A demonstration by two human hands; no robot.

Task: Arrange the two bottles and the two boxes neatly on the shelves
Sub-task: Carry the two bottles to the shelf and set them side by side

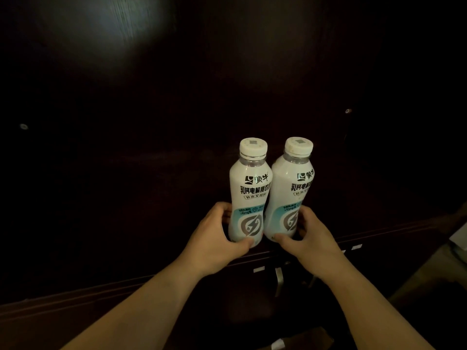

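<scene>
Two white bottles with white caps and pale blue labels stand upright side by side on a dark wooden shelf [126, 198], touching each other. My left hand [214, 238] wraps the base of the left bottle [250, 188]. My right hand [310, 238] wraps the base of the right bottle [290, 188]. Both bottles stand near the shelf's front edge. No boxes show on the shelf.
The dark back panel [227, 72] of the shelf rises behind the bottles. Below the front edge, metal handles [278, 279] show on a lower cabinet. A cardboard box corner [303, 337] lies at the bottom, and a pale object [458, 238] sits at the right edge.
</scene>
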